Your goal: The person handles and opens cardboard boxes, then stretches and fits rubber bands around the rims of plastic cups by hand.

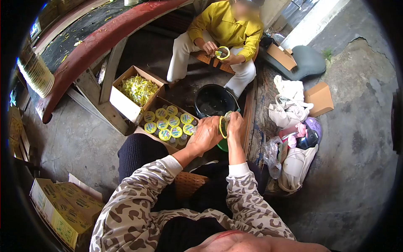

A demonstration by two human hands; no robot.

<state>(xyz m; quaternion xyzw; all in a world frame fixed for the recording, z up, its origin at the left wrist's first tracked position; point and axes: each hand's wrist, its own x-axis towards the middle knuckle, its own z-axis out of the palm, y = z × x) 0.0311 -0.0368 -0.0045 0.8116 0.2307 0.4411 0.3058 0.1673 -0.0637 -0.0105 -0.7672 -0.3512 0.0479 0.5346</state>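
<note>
Above my lap, my left hand (208,134) and my right hand (236,127) are closed around a small plastic cup (223,127) with a yellow rim. The cup is tilted on its side, and my fingers hide most of it. Left of my hands stands a cardboard box (142,133) packed with clear cups (173,122) that have yellow-rimmed printed lids. Just beyond my hands is a black bucket (201,111), with something green (223,145) partly showing beneath my right hand.
A person in a yellow jacket (226,21) sits opposite, holding a yellow-rimmed cup (222,52). Another carton (121,104) holds yellow strips (137,89). Bags (289,101) and a purple helmet (313,128) lie right; printed cartons (63,210) stand lower left. A red-edged table (96,38) is upper left.
</note>
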